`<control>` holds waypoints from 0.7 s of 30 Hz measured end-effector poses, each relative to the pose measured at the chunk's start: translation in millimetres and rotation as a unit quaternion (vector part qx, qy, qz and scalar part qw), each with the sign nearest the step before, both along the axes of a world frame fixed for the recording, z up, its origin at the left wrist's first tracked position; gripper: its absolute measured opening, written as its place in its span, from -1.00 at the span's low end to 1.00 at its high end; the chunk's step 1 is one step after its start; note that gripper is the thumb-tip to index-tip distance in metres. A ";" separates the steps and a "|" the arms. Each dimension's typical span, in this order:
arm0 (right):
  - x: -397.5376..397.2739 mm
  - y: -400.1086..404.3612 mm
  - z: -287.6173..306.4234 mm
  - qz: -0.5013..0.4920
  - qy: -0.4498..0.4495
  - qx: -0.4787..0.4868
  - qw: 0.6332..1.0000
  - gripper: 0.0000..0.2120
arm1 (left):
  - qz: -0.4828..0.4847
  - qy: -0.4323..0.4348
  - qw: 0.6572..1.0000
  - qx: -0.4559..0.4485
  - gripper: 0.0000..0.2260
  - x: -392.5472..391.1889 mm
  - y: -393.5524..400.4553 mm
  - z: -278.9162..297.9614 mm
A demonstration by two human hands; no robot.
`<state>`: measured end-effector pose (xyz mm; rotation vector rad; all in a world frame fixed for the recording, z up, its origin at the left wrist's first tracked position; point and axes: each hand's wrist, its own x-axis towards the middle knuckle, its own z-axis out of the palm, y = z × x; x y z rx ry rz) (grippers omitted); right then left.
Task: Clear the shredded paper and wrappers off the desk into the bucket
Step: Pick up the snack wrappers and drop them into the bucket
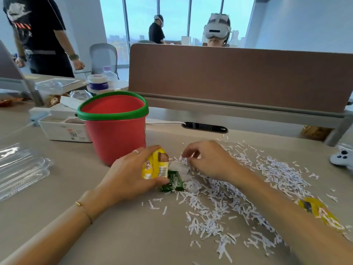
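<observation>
A red bucket [114, 136] with a green rim stands upright on the desk, just behind my left hand. My left hand [131, 175] grips a crumpled yellow wrapper [155, 164], with a green wrapper [172, 182] lying under its fingertips. My right hand [208, 159] hovers over the pile with its fingers pinching a few strips of shredded paper [238, 199]. The shreds spread widely across the desk to the right and toward me. A second yellow wrapper [321, 213] lies at the right, beyond my right forearm.
A white box [63, 129] sits left of the bucket, and clear plastic packaging [21, 169] lies at the far left. A white controller [342, 159] rests at the right edge. A brown divider panel [238, 77] closes the back of the desk. People stand and sit beyond it.
</observation>
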<state>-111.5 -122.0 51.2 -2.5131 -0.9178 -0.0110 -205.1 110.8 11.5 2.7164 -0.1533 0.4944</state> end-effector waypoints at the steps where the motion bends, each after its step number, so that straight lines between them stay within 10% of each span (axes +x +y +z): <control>1: -2.7 6.9 -5.3 0.006 0.004 -0.014 1.000 -0.81 | 0.008 0.003 1.000 -0.020 -0.13 -1.7 4.6 -3.3; 10: -24.1 40.9 -36.7 0.051 -0.054 -0.118 0.990 -0.52 | 0.097 0.006 0.995 -0.039 -0.29 -2.2 19.8 -12.7; 21: 5.4 16.8 -7.2 -0.028 0.006 0.017 0.999 -0.92 | 0.074 -0.019 0.997 -0.028 -0.35 -1.0 0.7 22.8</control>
